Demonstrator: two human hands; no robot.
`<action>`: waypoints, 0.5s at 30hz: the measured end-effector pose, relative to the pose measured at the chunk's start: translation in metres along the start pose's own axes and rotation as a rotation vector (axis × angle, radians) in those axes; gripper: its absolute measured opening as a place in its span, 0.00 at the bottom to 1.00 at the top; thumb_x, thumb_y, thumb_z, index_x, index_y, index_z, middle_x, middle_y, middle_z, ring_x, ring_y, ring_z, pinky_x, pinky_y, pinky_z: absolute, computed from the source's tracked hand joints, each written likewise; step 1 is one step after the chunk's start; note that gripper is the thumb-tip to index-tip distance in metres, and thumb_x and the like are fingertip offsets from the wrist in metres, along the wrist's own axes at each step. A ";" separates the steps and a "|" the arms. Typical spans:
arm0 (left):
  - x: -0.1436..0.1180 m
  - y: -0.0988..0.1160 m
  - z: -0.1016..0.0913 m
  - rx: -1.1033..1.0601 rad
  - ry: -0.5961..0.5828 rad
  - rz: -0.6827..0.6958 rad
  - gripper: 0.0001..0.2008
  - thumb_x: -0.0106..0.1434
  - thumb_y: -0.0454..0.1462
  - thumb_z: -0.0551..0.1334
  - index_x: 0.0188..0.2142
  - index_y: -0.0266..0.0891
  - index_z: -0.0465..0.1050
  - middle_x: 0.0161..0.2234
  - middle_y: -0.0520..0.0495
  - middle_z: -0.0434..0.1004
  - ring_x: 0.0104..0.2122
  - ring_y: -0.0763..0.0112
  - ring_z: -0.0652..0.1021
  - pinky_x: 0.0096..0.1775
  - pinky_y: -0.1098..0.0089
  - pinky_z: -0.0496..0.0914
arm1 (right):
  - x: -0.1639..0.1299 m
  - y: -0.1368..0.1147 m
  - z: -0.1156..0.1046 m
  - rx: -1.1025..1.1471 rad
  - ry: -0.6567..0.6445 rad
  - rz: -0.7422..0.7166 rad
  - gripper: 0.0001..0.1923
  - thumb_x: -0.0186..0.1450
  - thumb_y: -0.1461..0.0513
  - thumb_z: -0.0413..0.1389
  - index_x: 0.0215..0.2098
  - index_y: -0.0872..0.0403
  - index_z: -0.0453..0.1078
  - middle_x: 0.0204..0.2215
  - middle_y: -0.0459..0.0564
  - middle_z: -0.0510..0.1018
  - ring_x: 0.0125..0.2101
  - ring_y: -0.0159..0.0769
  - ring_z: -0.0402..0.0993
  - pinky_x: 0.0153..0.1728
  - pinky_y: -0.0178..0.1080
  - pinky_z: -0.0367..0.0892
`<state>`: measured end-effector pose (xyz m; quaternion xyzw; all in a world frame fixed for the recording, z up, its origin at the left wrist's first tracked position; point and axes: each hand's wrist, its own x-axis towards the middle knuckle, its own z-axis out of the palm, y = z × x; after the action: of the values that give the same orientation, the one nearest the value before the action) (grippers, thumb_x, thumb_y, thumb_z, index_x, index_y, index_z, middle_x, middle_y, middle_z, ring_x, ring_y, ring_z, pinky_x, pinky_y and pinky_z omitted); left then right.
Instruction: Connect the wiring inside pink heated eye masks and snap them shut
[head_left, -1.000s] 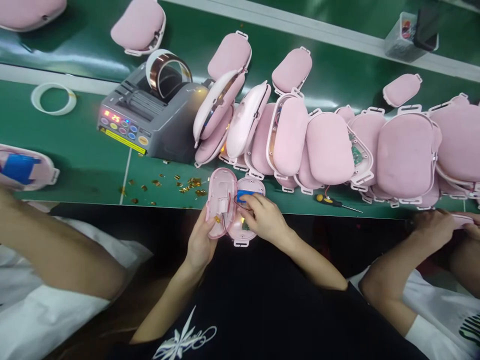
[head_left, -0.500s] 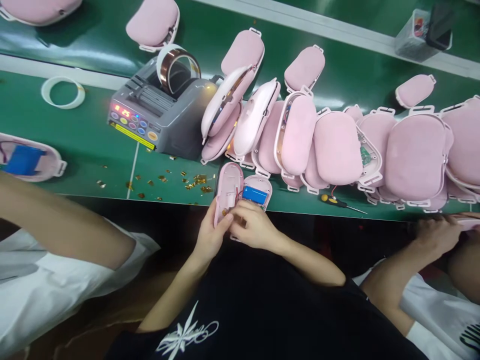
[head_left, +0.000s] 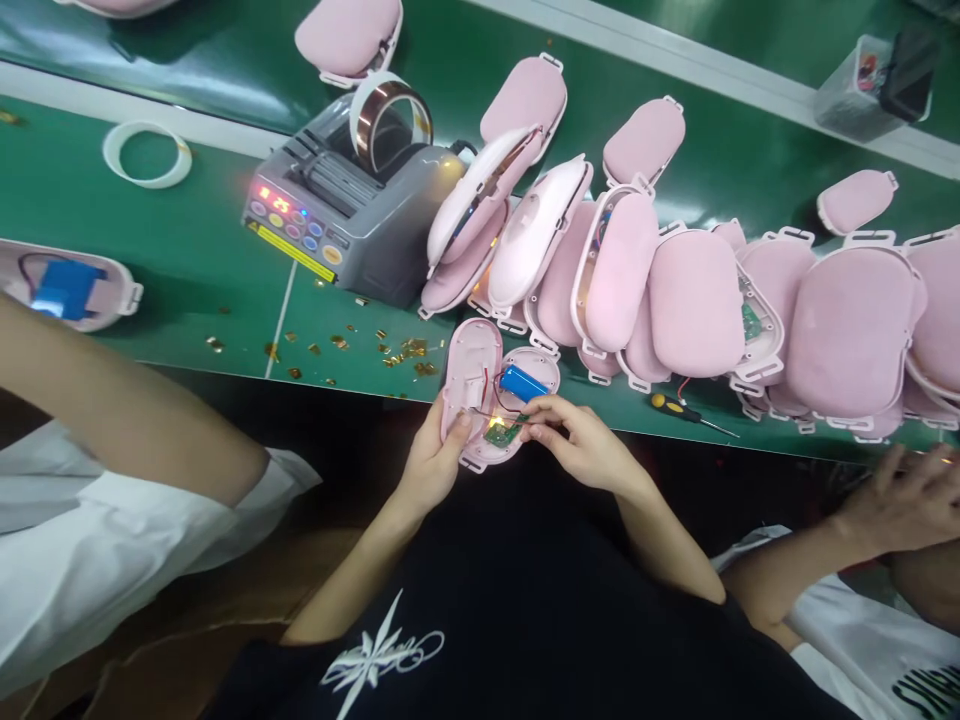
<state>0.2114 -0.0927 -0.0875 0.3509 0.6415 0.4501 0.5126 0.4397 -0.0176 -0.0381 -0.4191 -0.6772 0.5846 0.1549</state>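
Note:
My left hand (head_left: 433, 452) is closed around a pink shell half (head_left: 471, 365) with its hollow inside facing up. Beside it lies the other shell half (head_left: 546, 362), holding a blue battery (head_left: 525, 383) and a green circuit board (head_left: 501, 433). A light glows on the board. Thin wires (head_left: 489, 414) cross from the first half toward the board side. My right hand (head_left: 581, 442) pinches at the right edge of the board, finger and thumb together on the wires. Its fingertips partly hide what they hold.
A grey tape dispenser (head_left: 352, 200) stands behind, left of a row of pink cases (head_left: 697, 305). Gold tape scraps (head_left: 412, 348) litter the green table. A screwdriver (head_left: 694, 413) lies at the edge. Co-workers' arms (head_left: 142, 420) flank me on both sides.
My right hand has moved right, away from my left hand, uncovering the board and wires. The view has shifted slightly. The right co-worker's hand now shows spread fingers.

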 end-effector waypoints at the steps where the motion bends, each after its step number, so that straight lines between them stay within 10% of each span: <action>1: -0.002 0.001 0.001 0.000 -0.005 -0.002 0.39 0.70 0.59 0.67 0.69 0.35 0.71 0.66 0.33 0.79 0.65 0.44 0.79 0.69 0.48 0.70 | -0.005 0.000 -0.001 -0.032 -0.003 0.005 0.12 0.78 0.62 0.56 0.57 0.49 0.75 0.42 0.48 0.88 0.41 0.38 0.86 0.47 0.40 0.77; 7: -0.014 0.008 0.004 0.051 -0.087 0.072 0.37 0.74 0.55 0.65 0.75 0.40 0.64 0.67 0.36 0.77 0.65 0.48 0.79 0.68 0.53 0.72 | -0.013 0.003 0.011 -0.137 0.017 -0.031 0.07 0.72 0.65 0.66 0.43 0.48 0.86 0.43 0.49 0.88 0.45 0.41 0.84 0.54 0.44 0.76; 15: -0.022 0.006 0.006 -0.051 -0.097 0.054 0.35 0.76 0.53 0.64 0.74 0.41 0.63 0.69 0.39 0.76 0.66 0.51 0.78 0.69 0.56 0.70 | -0.008 0.018 0.023 -0.042 0.149 -0.034 0.09 0.76 0.60 0.62 0.50 0.50 0.84 0.41 0.47 0.90 0.37 0.36 0.89 0.41 0.35 0.82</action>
<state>0.2224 -0.1094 -0.0753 0.3764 0.5946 0.4624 0.5394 0.4354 -0.0391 -0.0590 -0.4530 -0.6828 0.5348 0.2062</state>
